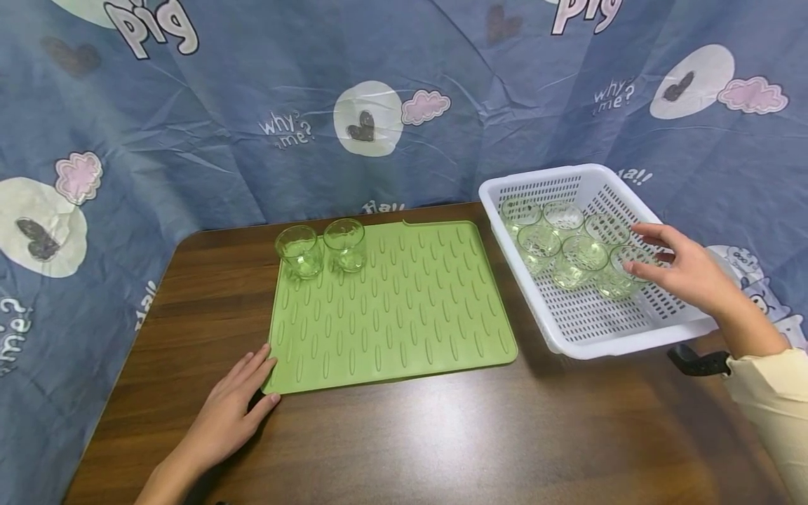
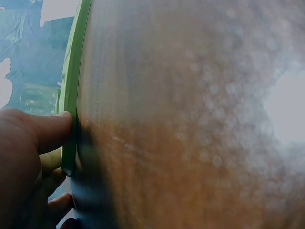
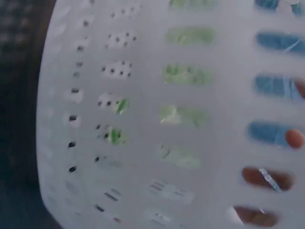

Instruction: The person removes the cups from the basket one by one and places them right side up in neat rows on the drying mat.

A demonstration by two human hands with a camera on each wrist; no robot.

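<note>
Two glasses (image 1: 300, 254) stand on a green mat (image 1: 404, 301), six (image 1: 579, 265) in a basket (image 1: 631, 342).

A basket (image 1: 587, 314) holding six glasses (image 1: 574, 270) stands right of a mat (image 1: 404, 301) bearing two more glasses (image 1: 347, 249) at back left.

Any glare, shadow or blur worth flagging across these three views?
Head: mostly crisp, with a pale glare patch on the table and a dark shadow beside the left hand; left wrist: a blown-out bright spot at the right edge, blurred wood grain, and shadow near the lower end of the green mat; right wrist: the white basket looks soft, the far left dark.
</note>
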